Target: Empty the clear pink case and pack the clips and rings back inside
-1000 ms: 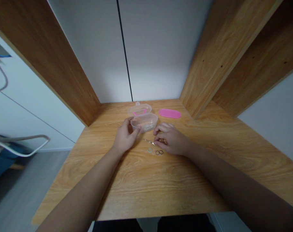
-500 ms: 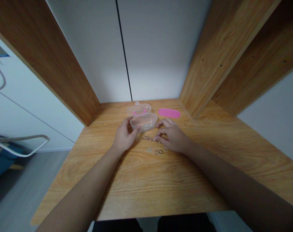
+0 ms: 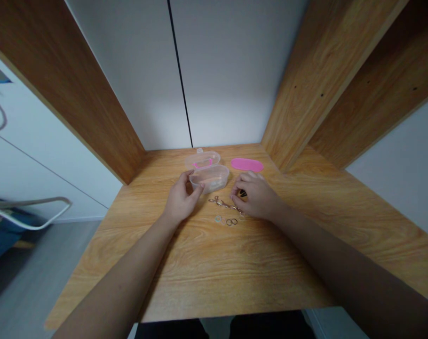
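A: Clear plastic box [image 3: 210, 178] — where does it sit?

B: Toward the back of the wooden tabletop [image 3: 207, 268], its hinged lid [image 3: 202, 160] thrown open behind it, with a pink strip showing through the lid. The left hand [image 3: 180, 200] has its grip clamped on the box's near left wall, thumb and fingers on either side.

A: And the right hand [image 3: 255, 197]?

B: Just right of the box, fingertips pinched together on one end of a thin metal chain [image 3: 224, 203] that lies on the wood between the hands.

A: Anything else close by?

B: A few small rings [image 3: 227, 221] in a row just in front of the chain, and a pink oval pad [image 3: 247, 165] behind the right hand.
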A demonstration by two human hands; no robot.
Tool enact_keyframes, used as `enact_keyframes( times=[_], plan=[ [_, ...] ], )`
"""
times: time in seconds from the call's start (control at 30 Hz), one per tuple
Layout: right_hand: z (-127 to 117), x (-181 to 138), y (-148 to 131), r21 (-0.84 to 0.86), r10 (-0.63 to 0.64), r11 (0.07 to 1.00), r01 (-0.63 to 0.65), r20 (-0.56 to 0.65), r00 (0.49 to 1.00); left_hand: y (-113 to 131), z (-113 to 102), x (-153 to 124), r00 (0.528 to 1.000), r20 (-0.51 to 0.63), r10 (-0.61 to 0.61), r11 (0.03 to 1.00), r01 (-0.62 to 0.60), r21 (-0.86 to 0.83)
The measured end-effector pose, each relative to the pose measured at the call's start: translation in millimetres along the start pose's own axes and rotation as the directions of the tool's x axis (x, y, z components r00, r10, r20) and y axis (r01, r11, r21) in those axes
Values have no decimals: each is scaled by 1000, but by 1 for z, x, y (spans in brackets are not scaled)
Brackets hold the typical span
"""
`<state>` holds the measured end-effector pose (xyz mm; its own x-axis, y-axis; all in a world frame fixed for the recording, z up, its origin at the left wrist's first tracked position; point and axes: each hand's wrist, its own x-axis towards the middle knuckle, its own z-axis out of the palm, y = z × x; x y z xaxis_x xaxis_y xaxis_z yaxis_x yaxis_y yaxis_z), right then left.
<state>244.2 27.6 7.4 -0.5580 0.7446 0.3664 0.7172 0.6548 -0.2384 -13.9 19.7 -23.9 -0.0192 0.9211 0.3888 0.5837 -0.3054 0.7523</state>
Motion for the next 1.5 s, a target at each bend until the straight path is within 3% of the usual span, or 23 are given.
enact_keyframes(
  times=[0.17,0.53,0.7,0.9,1.07,1.33,1.5],
  plan=[
    [-14,-2,-4,-79,-10,997,24,175,985,-1,0,0,1000,4,3,1000,-3,-4],
    [-14,-2,0,-115,-17,993,35,148,989,1,0,0,1000,12,-4,1000,4,-15],
    [-26,-3,1,-212,57,977,-6,234,970,0,0,0,1000,1,-7,1000,7,4],
    [-22,-3,2,-173,126,982,-75,307,943,1,0,-1,1000,11,-5,1000,5,-14],
    [-18,0,6,-53,48,998,-36,252,966,3,-1,0,1000,20,-15,999,16,-29],
    [-1,2,-3,173,-38,984,45,-44,998,9,-1,0,1000,17,-22,1000,22,4],
    [14,4,-16,315,-6,949,18,-40,999,7,0,-1,1000,16,-9,1000,8,19]
  ],
)
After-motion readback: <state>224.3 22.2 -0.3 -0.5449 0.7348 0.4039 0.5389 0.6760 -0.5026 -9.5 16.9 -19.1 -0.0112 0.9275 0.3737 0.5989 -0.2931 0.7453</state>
